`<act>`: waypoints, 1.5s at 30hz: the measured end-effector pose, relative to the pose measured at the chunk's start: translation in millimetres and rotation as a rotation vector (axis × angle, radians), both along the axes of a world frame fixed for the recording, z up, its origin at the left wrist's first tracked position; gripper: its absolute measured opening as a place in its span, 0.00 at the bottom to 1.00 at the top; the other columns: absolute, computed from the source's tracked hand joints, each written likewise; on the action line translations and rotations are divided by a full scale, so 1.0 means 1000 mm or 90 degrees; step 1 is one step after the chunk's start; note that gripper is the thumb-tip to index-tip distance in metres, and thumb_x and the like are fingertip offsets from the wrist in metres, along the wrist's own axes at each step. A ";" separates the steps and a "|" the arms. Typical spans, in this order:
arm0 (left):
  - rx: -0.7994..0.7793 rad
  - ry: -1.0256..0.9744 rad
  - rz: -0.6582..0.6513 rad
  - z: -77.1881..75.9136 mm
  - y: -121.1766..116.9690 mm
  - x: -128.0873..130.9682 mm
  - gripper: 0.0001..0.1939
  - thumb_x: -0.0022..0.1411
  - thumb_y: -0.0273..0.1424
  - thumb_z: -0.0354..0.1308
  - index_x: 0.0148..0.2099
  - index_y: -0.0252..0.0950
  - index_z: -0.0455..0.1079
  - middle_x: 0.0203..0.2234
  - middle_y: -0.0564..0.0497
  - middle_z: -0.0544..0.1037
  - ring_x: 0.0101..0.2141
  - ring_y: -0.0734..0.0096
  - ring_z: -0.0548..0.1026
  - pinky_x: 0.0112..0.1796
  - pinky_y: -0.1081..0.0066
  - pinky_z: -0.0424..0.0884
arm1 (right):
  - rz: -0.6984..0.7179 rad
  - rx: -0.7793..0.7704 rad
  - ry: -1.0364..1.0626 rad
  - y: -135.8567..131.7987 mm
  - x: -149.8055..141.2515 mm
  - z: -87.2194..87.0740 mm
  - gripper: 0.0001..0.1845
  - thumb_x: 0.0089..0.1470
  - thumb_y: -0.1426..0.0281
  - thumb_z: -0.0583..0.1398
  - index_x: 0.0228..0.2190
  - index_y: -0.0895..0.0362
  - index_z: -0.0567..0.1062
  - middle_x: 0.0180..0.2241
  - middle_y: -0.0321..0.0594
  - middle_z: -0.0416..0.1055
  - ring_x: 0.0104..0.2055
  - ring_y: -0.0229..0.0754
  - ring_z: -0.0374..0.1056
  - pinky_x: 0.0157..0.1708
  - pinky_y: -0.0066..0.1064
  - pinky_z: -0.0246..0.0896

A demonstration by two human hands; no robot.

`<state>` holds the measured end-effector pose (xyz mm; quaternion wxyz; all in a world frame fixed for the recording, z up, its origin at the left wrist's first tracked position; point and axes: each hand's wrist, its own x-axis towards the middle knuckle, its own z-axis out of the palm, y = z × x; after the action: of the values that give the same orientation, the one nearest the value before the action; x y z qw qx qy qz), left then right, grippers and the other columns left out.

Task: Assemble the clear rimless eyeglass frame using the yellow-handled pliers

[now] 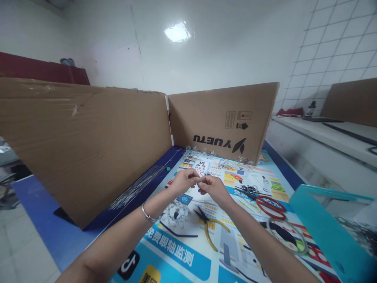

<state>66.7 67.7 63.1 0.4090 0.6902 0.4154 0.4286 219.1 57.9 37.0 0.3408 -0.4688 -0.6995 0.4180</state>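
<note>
My left hand [186, 180] and my right hand [212, 188] meet fingertip to fingertip above the printed sheet. Both are closed in a pinch; whatever is between the fingers is too small to make out. Below them lie pliers [207, 226] with yellow handles, their jaws pointing away to the left. Left of the pliers rests a flower-like form of bent wire [176, 215] with a dark spot in its middle. Red-handled scissors [269, 204] lie to the right, beside a tangle of dark wire [251, 190]. Nearer my right forearm is a clear ring-shaped coil [303, 239].
Cardboard panels stand at the left [88, 149] and the back [206, 114]. Straight wires [138, 186] lie along the left panel. Wire pieces [212, 152] line the back panel's foot. A turquoise box [321, 232] holding wire pieces sits at the right.
</note>
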 end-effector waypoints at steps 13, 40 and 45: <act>-0.070 -0.082 0.027 0.007 0.018 -0.031 0.04 0.57 0.25 0.48 0.29 0.35 0.57 0.24 0.51 0.76 0.26 0.71 0.77 0.25 0.76 0.69 | -0.021 0.075 -0.558 -0.070 0.000 0.010 0.17 0.30 0.60 0.66 0.24 0.60 0.76 0.28 0.53 0.73 0.33 0.58 0.69 0.32 0.41 0.58; -0.201 -0.185 -0.092 -0.017 0.031 -0.045 0.06 0.57 0.29 0.52 0.28 0.34 0.59 0.18 0.54 0.74 0.17 0.77 0.73 0.16 0.81 0.63 | -0.076 0.172 -0.727 -0.076 0.010 -0.031 0.11 0.52 0.72 0.51 0.37 0.58 0.70 0.34 0.47 0.68 0.38 0.48 0.63 0.37 0.35 0.57; -0.206 -0.190 -0.104 -0.016 0.027 -0.044 0.10 0.57 0.35 0.54 0.28 0.34 0.59 0.17 0.54 0.73 0.16 0.76 0.72 0.17 0.80 0.63 | -0.130 0.371 -0.613 -0.064 0.010 -0.020 0.15 0.55 0.63 0.53 0.41 0.57 0.69 0.35 0.46 0.64 0.38 0.48 0.61 0.36 0.36 0.58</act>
<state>23.1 95.1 47.5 0.6047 0.5756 0.3565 0.4194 228.8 -6.4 17.3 0.1378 -0.5582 -0.8135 -0.0879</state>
